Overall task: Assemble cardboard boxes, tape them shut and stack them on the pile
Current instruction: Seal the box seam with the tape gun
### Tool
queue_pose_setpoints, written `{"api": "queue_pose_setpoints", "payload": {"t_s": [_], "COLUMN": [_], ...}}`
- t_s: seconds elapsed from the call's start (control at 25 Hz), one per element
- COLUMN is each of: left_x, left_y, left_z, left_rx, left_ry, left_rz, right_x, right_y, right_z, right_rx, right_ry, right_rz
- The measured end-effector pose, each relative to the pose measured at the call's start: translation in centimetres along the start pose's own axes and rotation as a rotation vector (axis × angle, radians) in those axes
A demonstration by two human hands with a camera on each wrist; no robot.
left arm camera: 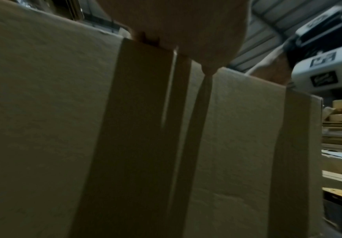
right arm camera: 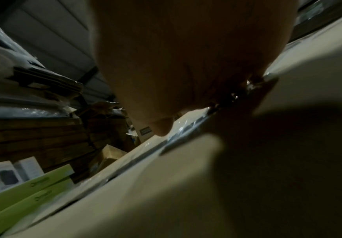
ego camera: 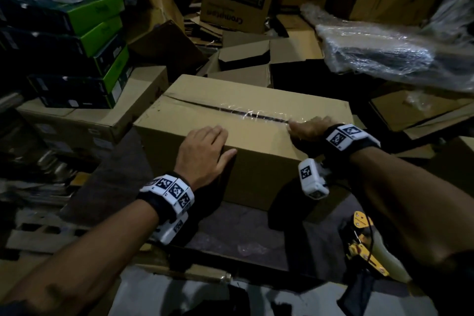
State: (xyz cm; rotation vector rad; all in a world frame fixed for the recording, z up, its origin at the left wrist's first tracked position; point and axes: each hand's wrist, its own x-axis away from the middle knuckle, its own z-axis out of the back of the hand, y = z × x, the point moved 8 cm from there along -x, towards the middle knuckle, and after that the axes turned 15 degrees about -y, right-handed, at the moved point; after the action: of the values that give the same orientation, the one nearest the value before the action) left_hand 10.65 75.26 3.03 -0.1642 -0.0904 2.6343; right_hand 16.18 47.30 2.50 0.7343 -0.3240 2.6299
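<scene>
Head view: both hands on a closed cardboard box [ego camera: 241, 120] at the middle of the bench [ego camera: 230, 223].
Left of the box, green-and-black cartons [ego camera: 77, 51] are stacked; the left hand [ego camera: 205, 151] lies flat with straight fingers on the box's near top edge; clear tape [ego camera: 256, 113] runs along the top seam; the right hand [ego camera: 307, 128], fingers curled, presses on the tape's right end; a yellow tape dispenser [ego camera: 364, 241] lies below the box's right corner.

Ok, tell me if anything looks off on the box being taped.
The clear tape along the top seam of the cardboard box is wrinkled near the right hand, and the seam gapes as a dark slit. At its far left end the flaps sit slightly askew.
</scene>
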Motion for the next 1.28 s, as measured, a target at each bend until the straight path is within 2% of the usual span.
{"api": "queue_pose_setpoints", "payload": {"t_s": [0.12,0.2,0.32,0.48,0.64,0.76,0.8,0.88,0.96,1.04,1.16,1.28], "left_x": [-0.1,-0.2,0.3,0.4,0.5,0.5,0.5,0.7,1.2,1.6,2.5,3.2], "left_y": [-3.3,-7.9,-14.6,-15.5,-15.3,-15.9,-17.0,-20.4,-22.9,-22.8,-21.4,-20.7], "left_z": [0.2,-0.3,-1.4,-2.0,-1.3,-0.9,-0.9,-1.3,-2.2,-2.3,-1.6,-1.9], "left_rx": [0.008,0.067,0.161,0.174,0.223,0.216,0.227,0.345,0.593,0.742,0.748,0.751], "left_ry": [-0.009,-0.048,-0.028,-0.027,-0.011,0.006,0.015,0.025,0.015,0.05,0.132,0.14], "left_rz": [-0.102,-0.018,0.114,0.062,0.021,-0.007,0.039,0.223,0.36,0.356,0.297,0.278], "right_x": [0.1,0.1,0.7,1.8,2.2,2.5,2.5,2.3,2.1,2.2,2.5,3.1], "right_y": [-2.9,-4.9,-7.5,-11.7,-20.0,-24.6,-25.0,-24.9,-24.7,-25.3,-27.4,-30.2], "right_z": [-0.7,-1.3,-2.3,-3.4,-5.1,-6.0,-6.0,-6.1,-6.0,-6.2,-6.7,-7.4], "right_rx": [0.052,0.057,-0.023,-0.103,0.035,0.115,0.127,0.141,0.156,0.166,0.214,0.266], "right_ry": [0.054,0.038,0.055,0.073,-0.007,-0.009,-0.011,-0.011,0.009,-0.005,-0.046,-0.069], "right_rz": [-0.121,-0.151,-0.201,-0.191,-0.016,0.107,0.125,0.15,0.15,0.166,0.223,0.303]}}
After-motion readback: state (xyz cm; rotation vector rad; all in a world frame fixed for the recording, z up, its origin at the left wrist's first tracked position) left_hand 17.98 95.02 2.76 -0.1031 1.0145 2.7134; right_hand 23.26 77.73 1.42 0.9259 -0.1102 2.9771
